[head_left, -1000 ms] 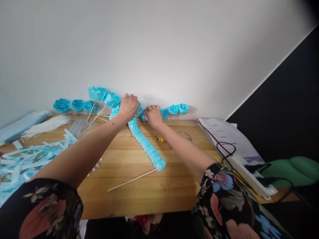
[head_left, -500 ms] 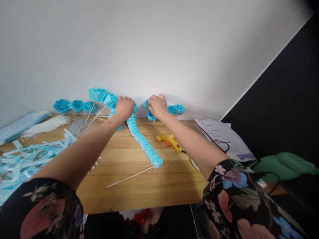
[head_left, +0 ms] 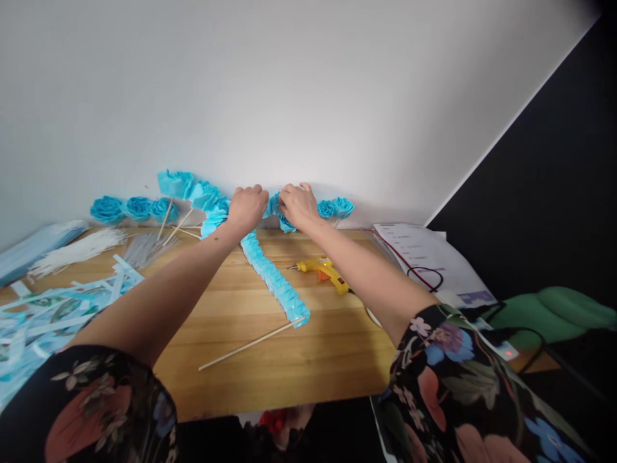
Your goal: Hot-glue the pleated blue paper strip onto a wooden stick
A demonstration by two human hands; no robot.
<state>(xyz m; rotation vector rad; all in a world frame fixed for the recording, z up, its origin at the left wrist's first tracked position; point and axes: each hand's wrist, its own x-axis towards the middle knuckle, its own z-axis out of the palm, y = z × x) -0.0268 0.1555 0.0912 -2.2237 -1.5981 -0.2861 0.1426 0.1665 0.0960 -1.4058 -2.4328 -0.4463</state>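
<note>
Blue crepe-paper rose (head_left: 272, 204): beyond long light-blue pleated paper strip (head_left: 274, 278), nearer right hand (head_left: 297, 204). Strip's axis: slanting near-right from left hand (head_left: 248, 204). Fingers curled; grasp hidden.

Blk slvs (head_left: 446, 379) — floral, multicol.

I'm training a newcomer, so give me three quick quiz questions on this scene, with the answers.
1. True or false: the left hand and the right hand have blue flowers beside them.
2. Which tool lies beside the right forearm?
3. Multiple choice: what lies at the near end of the pleated blue strip? A) a printed sheet B) one end of a thin stick C) a coiled cable

Key: 1 true; 2 the yellow glue gun; 3 B.
</note>
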